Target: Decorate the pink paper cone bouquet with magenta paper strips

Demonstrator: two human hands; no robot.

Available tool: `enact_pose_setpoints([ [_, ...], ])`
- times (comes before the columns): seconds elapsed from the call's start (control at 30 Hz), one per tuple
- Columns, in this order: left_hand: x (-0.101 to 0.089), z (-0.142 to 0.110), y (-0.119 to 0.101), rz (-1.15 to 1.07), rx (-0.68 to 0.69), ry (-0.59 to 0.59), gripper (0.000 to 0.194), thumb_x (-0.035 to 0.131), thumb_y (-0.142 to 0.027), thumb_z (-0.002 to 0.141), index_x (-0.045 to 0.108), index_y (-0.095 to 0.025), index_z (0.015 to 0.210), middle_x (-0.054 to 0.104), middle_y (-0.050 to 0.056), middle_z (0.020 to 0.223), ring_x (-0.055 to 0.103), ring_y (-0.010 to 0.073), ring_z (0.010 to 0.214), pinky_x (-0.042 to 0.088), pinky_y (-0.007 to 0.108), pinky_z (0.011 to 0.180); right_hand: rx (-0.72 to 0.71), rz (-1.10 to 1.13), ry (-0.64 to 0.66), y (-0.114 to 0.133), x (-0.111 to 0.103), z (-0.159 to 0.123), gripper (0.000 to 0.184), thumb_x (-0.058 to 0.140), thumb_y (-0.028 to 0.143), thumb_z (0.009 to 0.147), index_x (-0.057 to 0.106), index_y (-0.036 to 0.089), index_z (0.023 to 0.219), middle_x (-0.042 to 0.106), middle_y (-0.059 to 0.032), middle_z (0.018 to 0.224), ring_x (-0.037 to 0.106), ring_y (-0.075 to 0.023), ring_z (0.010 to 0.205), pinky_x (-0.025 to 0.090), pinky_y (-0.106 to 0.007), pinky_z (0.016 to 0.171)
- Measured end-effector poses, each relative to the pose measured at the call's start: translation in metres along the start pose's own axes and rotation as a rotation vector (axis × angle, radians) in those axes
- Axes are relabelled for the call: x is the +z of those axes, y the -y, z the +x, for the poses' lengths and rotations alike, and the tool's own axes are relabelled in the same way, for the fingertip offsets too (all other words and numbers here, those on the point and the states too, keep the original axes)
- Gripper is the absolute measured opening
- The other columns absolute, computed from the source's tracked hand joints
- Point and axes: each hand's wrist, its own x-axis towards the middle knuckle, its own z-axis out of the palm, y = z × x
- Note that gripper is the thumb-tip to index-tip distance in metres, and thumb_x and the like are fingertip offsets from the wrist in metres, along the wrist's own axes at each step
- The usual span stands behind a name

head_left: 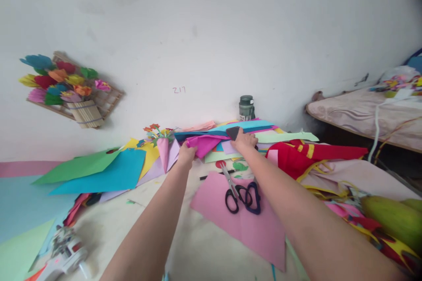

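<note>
Rn L hand (187,153) pinches 1 magenta sht (209,143), R hand (244,140) on 1 dark pc (232,132), grip unclear.

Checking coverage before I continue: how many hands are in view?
2. The left hand is at the left end of the magenta paper; the right hand is at a small dark piece near its right end. No other hands show.

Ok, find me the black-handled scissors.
In the head view, just right of centre in the lower half, the black-handled scissors lie mostly on the pink paper, left of the right forearm.
</note>
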Motion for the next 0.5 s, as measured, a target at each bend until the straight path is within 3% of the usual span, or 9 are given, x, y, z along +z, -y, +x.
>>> enact_pose_setpoints([
  [0.2, -0.012, -0.003, -0.001, 0.151, 0.054, 0.026, 0.018, 0.054, -0.003, 0.06, 0.062, -0.014, 0.073, 0.057, 0.001, 0.056, 0.054, 0.014, 0.051, 0.047, 0.027, 0.054, 0.002, -0.001, 0.005, 0.0, 0.002, 0.002, 0.073, 0.061, 0.046, 0.073, 0.034, 0.017, 0.134, 0.05, -0.0215, 0.123, 0.045, -0.0348, 0.115, 0.035, -0.044, 0.085],
  [0.37, -0.021, 0.003, 0.006, 0.345, 0.215, 0.058, 0.029, 0.055, 0.001, 0.054, 0.067, -0.016, 0.074, 0.06, 0.001, 0.059, 0.055, 0.0151, 0.055, 0.044, 0.025, 0.057, -0.02, -0.019, -0.003, 0.003, 0.001, 0.001, 0.074, 0.062, 0.041, 0.071, 0.034, 0.018, 0.135, 0.046, -0.0205, 0.127, 0.045, -0.0362, 0.115, 0.034, -0.047, 0.086],
  [0.5, -0.024, 0.008, 0.012, 0.419, 0.256, 0.064, 0.039, 0.056, 0.005, 0.049, 0.067, -0.019, 0.078, 0.063, 0.001, 0.065, 0.058, 0.0171, 0.064, 0.046, 0.026, 0.064, -0.263, -0.057, -0.133, 0.016, -0.003, -0.006, 0.049, 0.057, 0.035, 0.075, 0.051, 0.017, 0.121, 0.049, -0.0166, 0.124, 0.043, -0.0343, 0.114, 0.028, -0.049, 0.093],
])
